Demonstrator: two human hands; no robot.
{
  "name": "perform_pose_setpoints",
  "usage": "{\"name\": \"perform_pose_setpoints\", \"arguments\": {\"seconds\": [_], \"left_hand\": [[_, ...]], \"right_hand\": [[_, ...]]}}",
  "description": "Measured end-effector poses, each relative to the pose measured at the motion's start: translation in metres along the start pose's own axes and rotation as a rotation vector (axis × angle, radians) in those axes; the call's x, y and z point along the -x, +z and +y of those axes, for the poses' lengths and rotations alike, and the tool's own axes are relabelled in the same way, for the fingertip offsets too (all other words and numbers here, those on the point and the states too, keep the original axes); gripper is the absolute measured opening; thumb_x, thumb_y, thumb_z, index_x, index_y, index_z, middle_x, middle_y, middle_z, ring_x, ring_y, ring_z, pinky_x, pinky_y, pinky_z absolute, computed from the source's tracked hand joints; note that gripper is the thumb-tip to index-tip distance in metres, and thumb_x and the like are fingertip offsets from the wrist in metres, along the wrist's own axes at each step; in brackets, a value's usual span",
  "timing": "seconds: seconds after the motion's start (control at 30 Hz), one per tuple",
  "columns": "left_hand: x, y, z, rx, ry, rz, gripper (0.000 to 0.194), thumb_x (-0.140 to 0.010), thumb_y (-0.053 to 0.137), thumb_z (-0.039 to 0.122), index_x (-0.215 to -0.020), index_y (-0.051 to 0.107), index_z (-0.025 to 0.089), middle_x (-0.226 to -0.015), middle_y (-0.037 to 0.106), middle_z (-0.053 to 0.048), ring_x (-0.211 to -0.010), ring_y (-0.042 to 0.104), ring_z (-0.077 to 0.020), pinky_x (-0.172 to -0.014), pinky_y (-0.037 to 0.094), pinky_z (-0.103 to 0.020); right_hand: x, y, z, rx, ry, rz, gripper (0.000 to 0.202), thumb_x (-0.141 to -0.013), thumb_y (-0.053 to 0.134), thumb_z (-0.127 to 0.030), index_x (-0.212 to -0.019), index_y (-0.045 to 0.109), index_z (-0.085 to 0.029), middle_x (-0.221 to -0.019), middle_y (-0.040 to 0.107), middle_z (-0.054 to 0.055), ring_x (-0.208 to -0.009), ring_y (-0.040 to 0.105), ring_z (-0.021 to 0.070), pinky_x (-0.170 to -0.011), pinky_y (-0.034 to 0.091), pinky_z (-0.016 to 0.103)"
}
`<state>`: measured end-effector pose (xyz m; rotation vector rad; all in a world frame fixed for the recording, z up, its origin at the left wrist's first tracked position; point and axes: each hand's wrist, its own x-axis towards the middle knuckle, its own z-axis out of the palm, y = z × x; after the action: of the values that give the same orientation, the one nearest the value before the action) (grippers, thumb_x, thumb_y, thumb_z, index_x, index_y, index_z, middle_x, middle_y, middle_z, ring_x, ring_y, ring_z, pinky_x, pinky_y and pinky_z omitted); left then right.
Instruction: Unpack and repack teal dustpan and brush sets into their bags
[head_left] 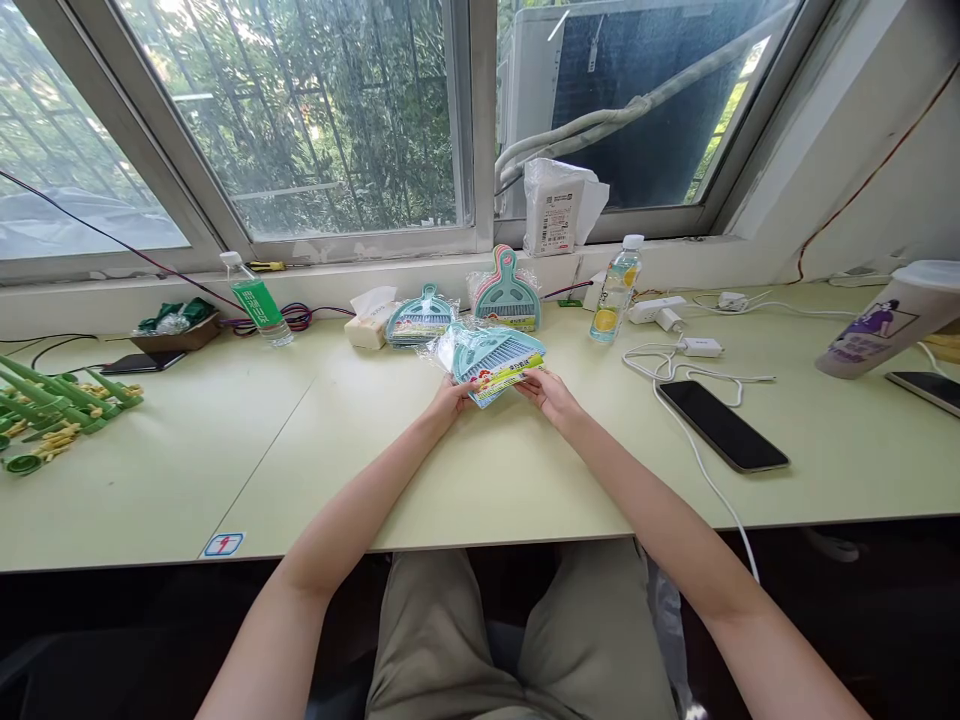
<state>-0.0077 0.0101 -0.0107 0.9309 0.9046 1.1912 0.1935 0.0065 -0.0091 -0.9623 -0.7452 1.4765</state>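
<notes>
Between my two hands is a plastic-wrapped teal dustpan-and-brush set (pixel 496 352), tilted, with a yellow-green label along its near edge. My left hand (pixel 450 398) grips its lower left corner, and my right hand (pixel 550 393) grips the right end of the label edge. Behind it, a similar wrapped teal set (pixel 421 318) lies at the back left. Another set, with pink and teal handles (pixel 507 290), leans upright against the window ledge. The fingertips under the held set are partly hidden.
Around the pale green table (pixel 337 440) stand a green-labelled bottle (pixel 259 303), a tissue pack (pixel 370 318), and a lemon-patterned bottle (pixel 615 290). At right are a black phone (pixel 721 425), white cables and a large cup (pixel 885 320); green plastic pieces (pixel 60 400) lie far left.
</notes>
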Motion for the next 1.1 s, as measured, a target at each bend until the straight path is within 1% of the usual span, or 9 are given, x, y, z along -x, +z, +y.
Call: {"name": "perform_pose_setpoints", "arguments": {"seconds": [0.13, 0.23, 0.4, 0.47, 0.6, 0.7, 0.83, 0.97, 1.1], "left_hand": [[-0.001, -0.001, 0.0, -0.003, 0.0, 0.001, 0.057, -0.065, 0.072, 0.007, -0.118, 0.054, 0.014, -0.107, 0.071, -0.01, -0.092, 0.071, -0.0225, -0.086, 0.06, -0.04], [-0.002, -0.001, 0.001, 0.006, -0.008, 0.013, 0.056, -0.066, 0.072, 0.008, -0.118, 0.054, 0.015, -0.105, 0.071, -0.009, -0.091, 0.071, -0.0214, -0.086, 0.059, -0.039], [-0.001, 0.0, 0.002, 0.017, -0.013, 0.008, 0.051, -0.066, 0.072, 0.007, -0.112, 0.054, 0.016, -0.106, 0.071, -0.008, -0.094, 0.069, -0.0216, -0.094, 0.056, -0.042], [0.0, 0.001, 0.002, 0.015, -0.022, -0.005, 0.048, -0.066, 0.072, 0.007, -0.11, 0.054, 0.016, -0.108, 0.071, -0.009, -0.097, 0.068, -0.024, -0.097, 0.053, -0.045], [-0.001, 0.0, 0.002, -0.006, -0.028, 0.0, 0.048, -0.068, 0.072, 0.009, -0.111, 0.052, 0.017, -0.114, 0.069, -0.012, -0.106, 0.066, -0.029, -0.101, 0.049, -0.048], [-0.002, 0.0, 0.001, -0.025, -0.028, 0.008, 0.051, -0.067, 0.073, 0.01, -0.112, 0.05, 0.017, -0.116, 0.069, -0.012, -0.11, 0.065, -0.0297, -0.101, 0.049, -0.048], [-0.002, 0.0, 0.001, -0.043, -0.019, 0.027, 0.048, -0.066, 0.073, 0.011, -0.109, 0.052, 0.017, -0.114, 0.069, -0.012, -0.109, 0.065, -0.0297, -0.099, 0.051, -0.048], [0.002, 0.003, 0.003, -0.07, -0.018, -0.009, 0.042, -0.068, 0.072, 0.011, -0.106, 0.055, 0.016, -0.111, 0.07, -0.012, -0.107, 0.065, -0.03, -0.097, 0.052, -0.047], [0.006, 0.005, 0.003, -0.091, -0.003, -0.055, 0.043, -0.068, 0.073, 0.012, -0.107, 0.056, 0.018, -0.106, 0.071, -0.009, -0.101, 0.066, -0.0291, -0.096, 0.051, -0.049]], "right_hand": [[0.006, 0.005, -0.003, 0.015, -0.075, -0.06, 0.008, -0.08, 0.064, -0.014, -0.087, 0.063, -0.019, -0.093, 0.074, 0.003, -0.09, 0.071, 0.0143, -0.095, 0.057, 0.03], [0.01, 0.01, -0.006, -0.002, -0.14, -0.134, 0.012, -0.077, 0.066, -0.015, -0.089, 0.065, -0.019, -0.1, 0.073, 0.003, -0.098, 0.068, 0.0141, -0.096, 0.055, 0.027], [0.009, 0.009, -0.009, 0.109, -0.222, -0.072, 0.016, -0.074, 0.064, -0.023, -0.089, 0.067, -0.021, -0.102, 0.07, 0.0, -0.091, 0.062, 0.0103, -0.073, 0.052, 0.018], [0.008, 0.007, -0.01, 0.127, -0.258, -0.079, 0.018, -0.073, 0.064, -0.024, -0.09, 0.068, -0.021, -0.103, 0.07, 0.0, -0.089, 0.06, 0.0103, -0.07, 0.05, 0.018], [0.009, 0.007, -0.012, 0.081, -0.31, -0.123, 0.022, -0.072, 0.065, -0.022, -0.095, 0.067, -0.023, -0.103, 0.07, -0.001, -0.097, 0.061, 0.0114, -0.086, 0.05, 0.021], [0.011, 0.01, -0.012, 0.044, -0.306, -0.155, 0.025, -0.073, 0.066, -0.019, -0.097, 0.065, -0.023, -0.107, 0.07, 0.0, -0.109, 0.061, 0.0135, -0.1, 0.048, 0.026], [0.009, 0.012, -0.009, -0.024, -0.264, -0.181, 0.033, -0.073, 0.066, -0.013, -0.103, 0.061, -0.025, -0.107, 0.07, 0.0, -0.114, 0.062, 0.0146, -0.107, 0.047, 0.03], [0.005, 0.01, -0.004, -0.08, -0.194, -0.194, 0.036, -0.075, 0.065, -0.009, -0.105, 0.055, -0.027, -0.104, 0.07, -0.002, -0.108, 0.066, 0.0133, -0.102, 0.052, 0.032], [-0.001, 0.005, 0.001, 0.008, -0.143, -0.134, 0.035, -0.076, 0.066, -0.009, -0.102, 0.051, -0.026, -0.103, 0.07, -0.002, -0.097, 0.069, 0.0133, -0.092, 0.058, 0.034]]}}
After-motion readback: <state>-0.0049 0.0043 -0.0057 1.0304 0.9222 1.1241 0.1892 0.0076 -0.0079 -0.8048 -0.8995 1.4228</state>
